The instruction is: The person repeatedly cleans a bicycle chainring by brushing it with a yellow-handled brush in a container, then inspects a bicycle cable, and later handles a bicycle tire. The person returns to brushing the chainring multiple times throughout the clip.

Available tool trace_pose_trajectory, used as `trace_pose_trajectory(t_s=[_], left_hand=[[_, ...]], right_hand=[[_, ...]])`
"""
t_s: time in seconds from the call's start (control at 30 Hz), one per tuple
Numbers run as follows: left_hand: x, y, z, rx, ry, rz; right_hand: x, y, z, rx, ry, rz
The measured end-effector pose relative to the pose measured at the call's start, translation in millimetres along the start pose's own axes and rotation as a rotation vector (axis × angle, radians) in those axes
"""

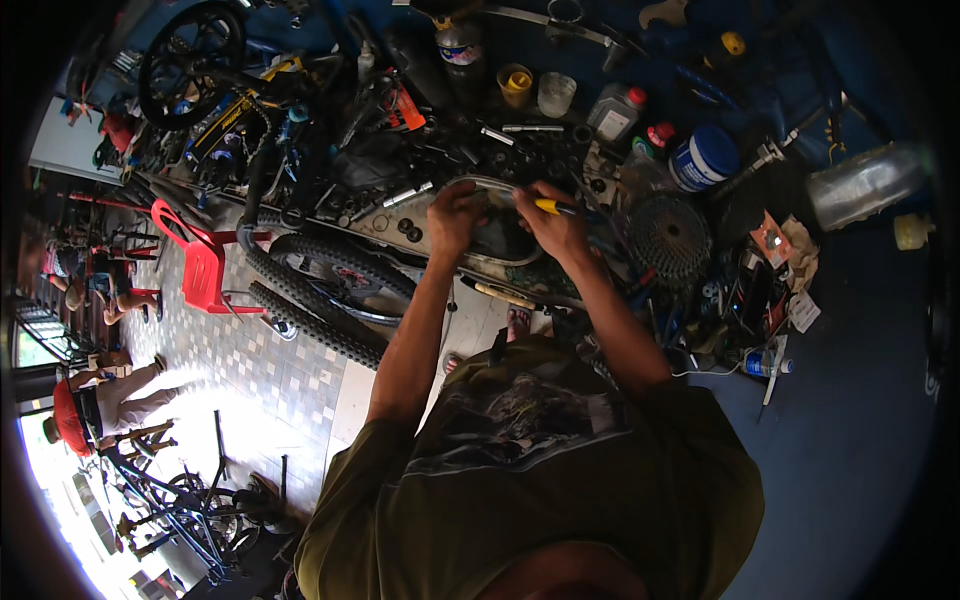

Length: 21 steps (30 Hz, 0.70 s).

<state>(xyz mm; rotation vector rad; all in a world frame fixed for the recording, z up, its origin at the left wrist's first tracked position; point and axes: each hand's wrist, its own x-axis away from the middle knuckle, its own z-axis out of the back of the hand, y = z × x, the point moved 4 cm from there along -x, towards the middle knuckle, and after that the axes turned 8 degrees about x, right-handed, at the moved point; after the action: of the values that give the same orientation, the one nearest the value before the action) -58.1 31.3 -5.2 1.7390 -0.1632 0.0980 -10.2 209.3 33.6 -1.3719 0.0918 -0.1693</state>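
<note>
Both my hands are raised over the cluttered workbench. My right hand (556, 226) is closed round a tool with a yellow and black handle (553, 206); its tip is too dark to identify. To its left, my left hand (452, 220) has its fingers curled together in a pinch, and whatever lies between them is too small to name. A thin pale curved loop (497, 262) runs below and between the hands, round a dark patch; I cannot tell whether it is cable or a tray's rim.
Right of my hands lies a bicycle cassette (668, 236), with a blue and white tub (703, 158) and a grey bottle (616, 112) behind it. Bicycle tyres (325, 280) stand at left, near a red chair (207, 265). A person in red (72, 415) is farther off.
</note>
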Motion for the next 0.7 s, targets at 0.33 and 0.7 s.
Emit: trace_pose_trajectory(t_s=[0.33,0.7], left_hand=[[6.2,0.4,-10.7,0.118,-0.027,0.040],[-18.8,-27.9,25.8,-0.035,-0.109,-0.184]], right_hand=[[4.6,8.8,-0.7,-0.034,0.019,-0.012],[17.7,21.1,22.5,0.543,-0.168,0.495]])
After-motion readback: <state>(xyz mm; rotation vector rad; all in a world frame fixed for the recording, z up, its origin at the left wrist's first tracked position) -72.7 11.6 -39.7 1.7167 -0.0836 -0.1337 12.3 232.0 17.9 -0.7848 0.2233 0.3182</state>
